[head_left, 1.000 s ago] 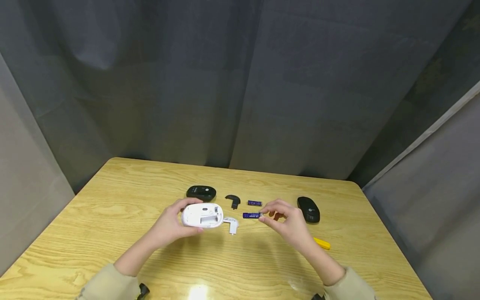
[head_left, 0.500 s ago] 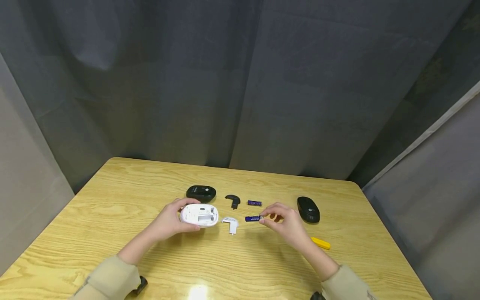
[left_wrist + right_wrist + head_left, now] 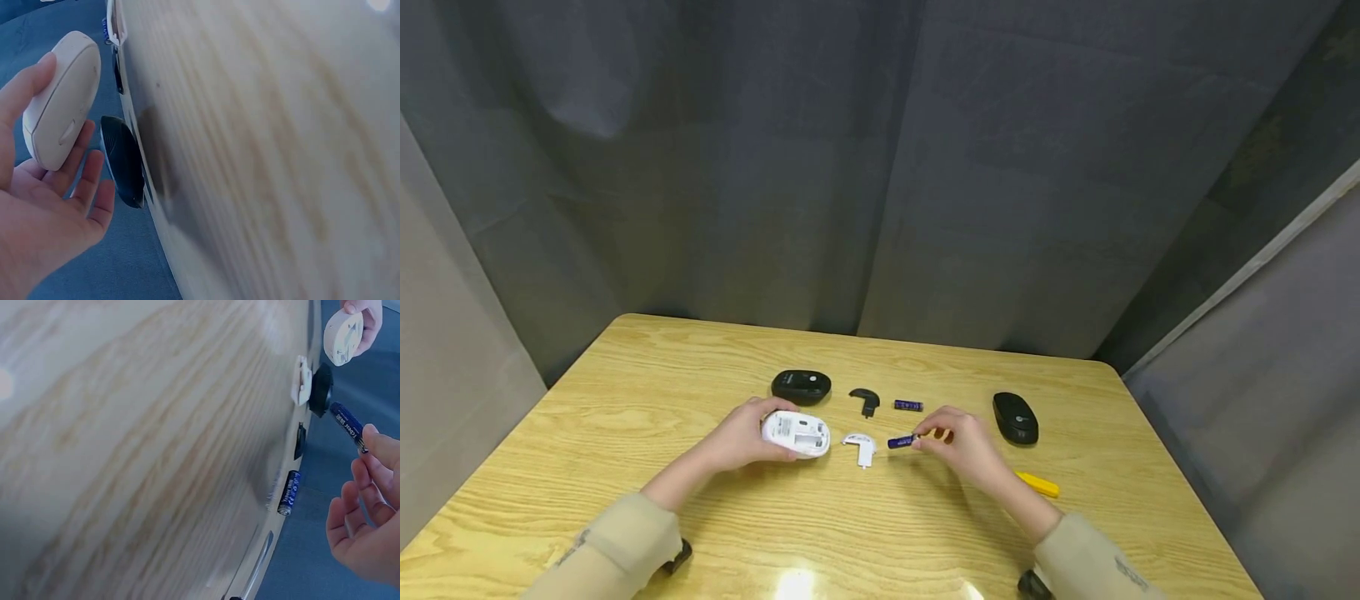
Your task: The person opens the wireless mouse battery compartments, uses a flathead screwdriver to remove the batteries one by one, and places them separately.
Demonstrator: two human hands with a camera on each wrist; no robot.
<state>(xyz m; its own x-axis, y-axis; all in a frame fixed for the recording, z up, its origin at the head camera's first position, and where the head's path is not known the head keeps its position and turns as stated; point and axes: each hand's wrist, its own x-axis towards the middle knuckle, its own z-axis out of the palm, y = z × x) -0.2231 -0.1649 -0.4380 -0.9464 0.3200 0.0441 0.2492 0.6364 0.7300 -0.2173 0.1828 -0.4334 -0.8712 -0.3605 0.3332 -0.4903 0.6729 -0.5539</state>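
While the white mouse [image 3: 786, 427] is held off the table [image 3: 820, 525], its underside and uncovered bay [image 3: 807, 440] in view, the step in hand, judged to be presenting 1 battery [image 3: 899, 442] to that bay, calls for a steady mouse and a light pinch. Polarity should be checked against the bay, and the leading end left unobstructed.

Left hand [image 3: 745, 436]: moderately wide, thumb and fingers gripping opposite sides of the mouse.

Right hand [image 3: 961, 446]: narrow, thumb and fingertip pinching 1 end of the battery; remaining fingers loosely curled. The battery is in the air, near the white cover [image 3: 866, 455], which lies between the 2 hands.
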